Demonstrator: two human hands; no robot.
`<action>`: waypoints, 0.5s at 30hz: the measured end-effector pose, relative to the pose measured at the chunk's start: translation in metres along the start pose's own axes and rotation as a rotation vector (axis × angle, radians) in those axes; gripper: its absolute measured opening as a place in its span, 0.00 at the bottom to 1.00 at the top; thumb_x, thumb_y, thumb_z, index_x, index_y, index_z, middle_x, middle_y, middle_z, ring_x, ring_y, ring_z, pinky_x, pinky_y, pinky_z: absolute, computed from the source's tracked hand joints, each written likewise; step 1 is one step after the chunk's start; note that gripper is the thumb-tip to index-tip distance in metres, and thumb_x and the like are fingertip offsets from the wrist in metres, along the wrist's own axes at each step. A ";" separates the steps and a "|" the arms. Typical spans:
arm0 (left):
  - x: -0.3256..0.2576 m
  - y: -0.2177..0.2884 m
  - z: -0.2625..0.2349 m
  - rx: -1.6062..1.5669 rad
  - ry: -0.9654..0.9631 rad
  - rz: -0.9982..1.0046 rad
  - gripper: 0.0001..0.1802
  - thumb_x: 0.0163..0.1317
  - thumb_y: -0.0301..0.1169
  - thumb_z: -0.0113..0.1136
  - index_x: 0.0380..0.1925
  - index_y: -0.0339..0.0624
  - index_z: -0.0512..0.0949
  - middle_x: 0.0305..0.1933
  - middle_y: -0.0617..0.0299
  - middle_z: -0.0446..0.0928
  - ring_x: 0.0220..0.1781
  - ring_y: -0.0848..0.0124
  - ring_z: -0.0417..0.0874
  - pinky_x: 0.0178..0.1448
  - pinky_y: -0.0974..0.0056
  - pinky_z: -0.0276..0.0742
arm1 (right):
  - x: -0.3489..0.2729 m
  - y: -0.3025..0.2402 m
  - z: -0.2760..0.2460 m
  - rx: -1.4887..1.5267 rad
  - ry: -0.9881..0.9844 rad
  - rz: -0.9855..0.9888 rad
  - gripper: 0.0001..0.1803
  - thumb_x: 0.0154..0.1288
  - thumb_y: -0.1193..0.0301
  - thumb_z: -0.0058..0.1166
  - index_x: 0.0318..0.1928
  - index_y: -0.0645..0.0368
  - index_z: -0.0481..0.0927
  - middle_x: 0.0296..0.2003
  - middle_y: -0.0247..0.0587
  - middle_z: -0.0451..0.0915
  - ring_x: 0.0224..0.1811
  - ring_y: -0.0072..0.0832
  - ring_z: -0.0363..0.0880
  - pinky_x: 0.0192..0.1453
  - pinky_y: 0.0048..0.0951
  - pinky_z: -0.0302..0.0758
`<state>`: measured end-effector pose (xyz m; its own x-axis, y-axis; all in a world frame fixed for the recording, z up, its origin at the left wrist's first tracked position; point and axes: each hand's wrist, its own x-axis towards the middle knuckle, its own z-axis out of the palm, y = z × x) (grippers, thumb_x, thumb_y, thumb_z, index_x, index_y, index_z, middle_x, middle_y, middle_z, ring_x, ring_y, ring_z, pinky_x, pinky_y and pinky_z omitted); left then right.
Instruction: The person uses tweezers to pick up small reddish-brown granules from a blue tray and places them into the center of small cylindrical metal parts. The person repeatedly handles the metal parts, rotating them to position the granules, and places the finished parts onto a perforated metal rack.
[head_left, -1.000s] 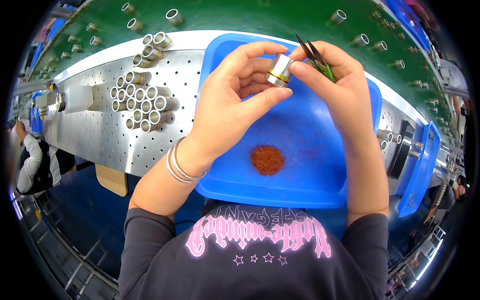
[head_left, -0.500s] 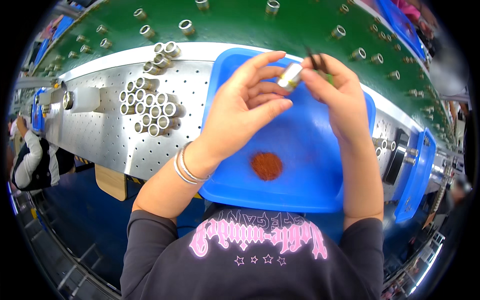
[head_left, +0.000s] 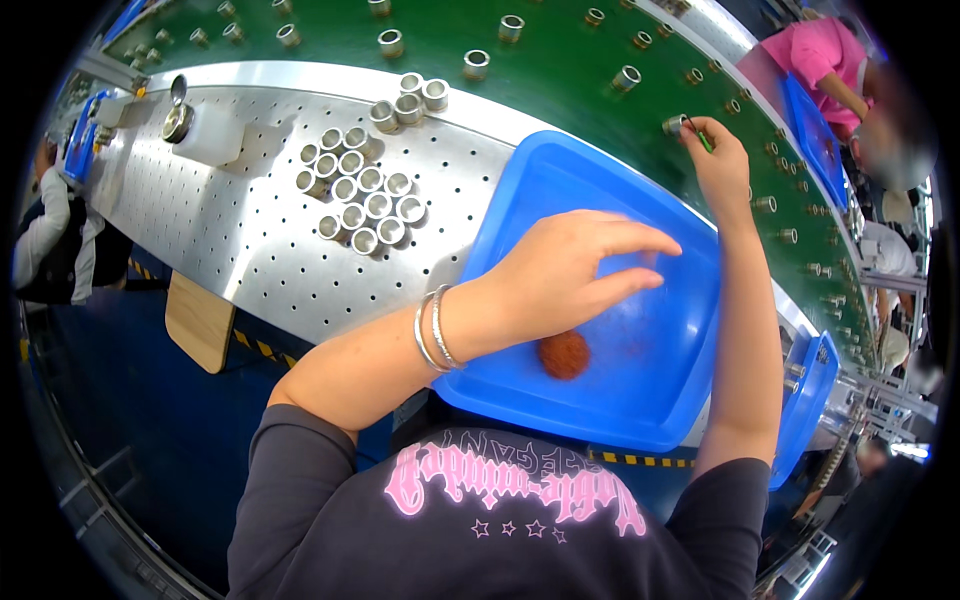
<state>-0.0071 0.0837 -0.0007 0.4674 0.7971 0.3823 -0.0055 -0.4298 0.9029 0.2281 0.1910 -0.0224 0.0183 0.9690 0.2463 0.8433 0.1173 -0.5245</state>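
Note:
My right hand reaches over the green belt. Closed in it is a thin tool with a green part and a dark end; its exact kind is hard to make out. A short metal sleeve is at those fingertips, and whether they still grip it cannot be told. My left hand hovers above the blue tray, thumb and fingers apart with nothing between them. In the tray, close to that hand, lies a reddish-brown round pad or clump.
Several metal sleeves stand grouped on the perforated metal table at left, near a whitish container with an open lid. More sleeves are spread along the belt. A person in pink works across it.
My right hand has moved right and away, out over the belt, with the sleeve. My left hand has come nearer and right, apart from it. The whole view has turned.

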 end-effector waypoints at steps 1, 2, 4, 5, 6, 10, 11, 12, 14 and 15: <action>0.000 0.008 -0.009 -0.066 -0.139 -0.180 0.11 0.60 0.28 0.54 0.43 0.42 0.78 0.36 0.57 0.77 0.36 0.74 0.79 0.39 0.72 0.75 | 0.002 0.002 0.003 -0.025 0.033 0.011 0.09 0.58 0.67 0.55 0.38 0.56 0.80 0.28 0.37 0.80 0.30 0.25 0.77 0.37 0.23 0.70; 0.001 0.014 -0.016 -0.136 -0.279 -0.358 0.12 0.60 0.28 0.55 0.44 0.42 0.78 0.39 0.56 0.76 0.36 0.74 0.79 0.39 0.72 0.76 | 0.002 0.003 0.004 -0.051 0.066 0.023 0.10 0.58 0.66 0.55 0.38 0.56 0.80 0.28 0.37 0.80 0.30 0.26 0.77 0.37 0.23 0.70; -0.005 -0.001 -0.006 -0.081 0.039 -0.060 0.11 0.59 0.27 0.55 0.43 0.42 0.78 0.38 0.57 0.76 0.34 0.75 0.79 0.37 0.71 0.76 | -0.001 -0.013 0.012 0.058 0.127 0.000 0.10 0.58 0.64 0.55 0.38 0.53 0.80 0.30 0.38 0.81 0.31 0.27 0.78 0.38 0.24 0.71; -0.006 -0.006 0.001 -0.048 0.196 0.088 0.11 0.59 0.26 0.56 0.42 0.41 0.78 0.37 0.57 0.76 0.33 0.76 0.78 0.36 0.71 0.76 | 0.002 -0.032 0.019 0.093 0.082 -0.044 0.10 0.58 0.64 0.54 0.39 0.52 0.80 0.31 0.38 0.81 0.32 0.29 0.78 0.39 0.25 0.71; -0.006 -0.003 0.004 -0.104 0.227 0.034 0.08 0.59 0.26 0.56 0.39 0.41 0.79 0.32 0.60 0.76 0.29 0.77 0.77 0.32 0.73 0.74 | 0.002 -0.051 0.024 0.121 0.046 -0.074 0.10 0.59 0.64 0.54 0.40 0.51 0.80 0.32 0.38 0.81 0.32 0.30 0.79 0.39 0.26 0.72; -0.008 0.004 -0.008 -0.190 0.165 -0.120 0.05 0.60 0.26 0.55 0.30 0.37 0.79 0.26 0.64 0.77 0.24 0.81 0.75 0.28 0.77 0.69 | 0.006 -0.120 0.068 0.074 -0.143 -0.329 0.12 0.59 0.63 0.53 0.42 0.50 0.80 0.34 0.38 0.81 0.37 0.36 0.79 0.41 0.32 0.73; -0.009 0.004 -0.010 -0.197 0.186 -0.122 0.05 0.60 0.26 0.55 0.30 0.36 0.79 0.26 0.64 0.77 0.24 0.81 0.75 0.28 0.77 0.69 | 0.008 -0.142 0.073 0.004 -0.205 -0.330 0.12 0.58 0.62 0.53 0.42 0.51 0.80 0.35 0.38 0.81 0.38 0.38 0.79 0.41 0.33 0.73; -0.008 0.003 -0.011 -0.208 0.200 -0.117 0.06 0.60 0.26 0.55 0.30 0.36 0.79 0.26 0.64 0.77 0.25 0.81 0.75 0.28 0.77 0.69 | 0.012 -0.146 0.085 -0.037 -0.194 -0.384 0.12 0.59 0.62 0.53 0.42 0.51 0.79 0.34 0.38 0.80 0.37 0.38 0.78 0.41 0.33 0.73; -0.004 0.005 -0.012 -0.243 0.212 -0.110 0.06 0.61 0.26 0.55 0.30 0.34 0.78 0.27 0.63 0.78 0.27 0.80 0.76 0.31 0.76 0.71 | 0.026 -0.143 0.104 -0.121 -0.177 -0.483 0.13 0.60 0.62 0.52 0.42 0.52 0.79 0.32 0.39 0.80 0.36 0.38 0.78 0.41 0.33 0.73; -0.004 0.004 -0.013 -0.234 0.238 -0.102 0.06 0.61 0.26 0.55 0.31 0.34 0.78 0.28 0.63 0.78 0.29 0.80 0.77 0.34 0.75 0.72 | 0.029 -0.144 0.106 -0.137 -0.186 -0.474 0.12 0.59 0.63 0.53 0.42 0.52 0.79 0.33 0.39 0.80 0.37 0.37 0.78 0.41 0.33 0.73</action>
<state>-0.0204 0.0847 0.0041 0.2567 0.9193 0.2982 -0.1852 -0.2560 0.9488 0.0498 0.2254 -0.0263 -0.4672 0.8401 0.2756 0.7988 0.5346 -0.2757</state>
